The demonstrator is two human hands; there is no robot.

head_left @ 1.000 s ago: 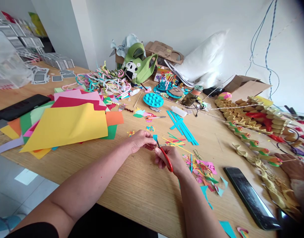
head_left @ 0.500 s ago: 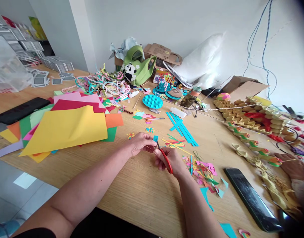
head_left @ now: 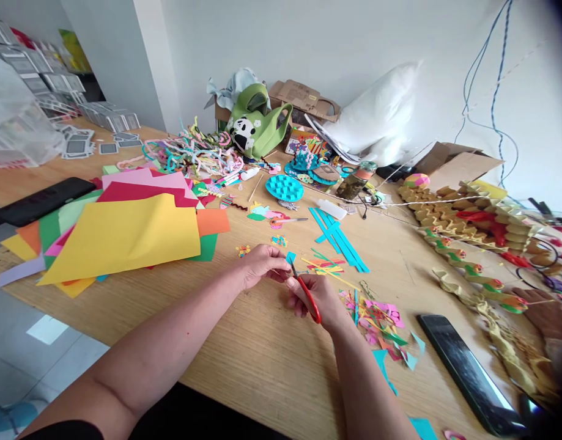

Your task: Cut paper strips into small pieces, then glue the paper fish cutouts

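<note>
My left hand [head_left: 266, 265] pinches a small piece of blue paper [head_left: 290, 257] above the table. Red-handled scissors [head_left: 312, 299] are gripped in my right hand [head_left: 316, 298], with their blades up against the blue paper. Little cut bits of coloured paper [head_left: 279, 241] lie just beyond my hands. Thin coloured paper strips [head_left: 324, 264] rest past my right hand, and longer blue paper strips [head_left: 342, 241] are behind them. To the right of my right wrist is a heap of paper scraps [head_left: 377, 321].
A stack of coloured sheets [head_left: 125, 241] spreads out on the left. A phone [head_left: 466, 373] lies at the right, near another person's hand [head_left: 544, 311] and an egg-carton craft [head_left: 473, 214]. Toward the wall stand a blue round craft [head_left: 284, 188], a jar [head_left: 356, 181] and a green bag [head_left: 257, 125].
The blue paper's visible tip has tilted slightly and looks smaller above the scissors. Both hands keep nearly the same place; the whole view has shifted a little.
</note>
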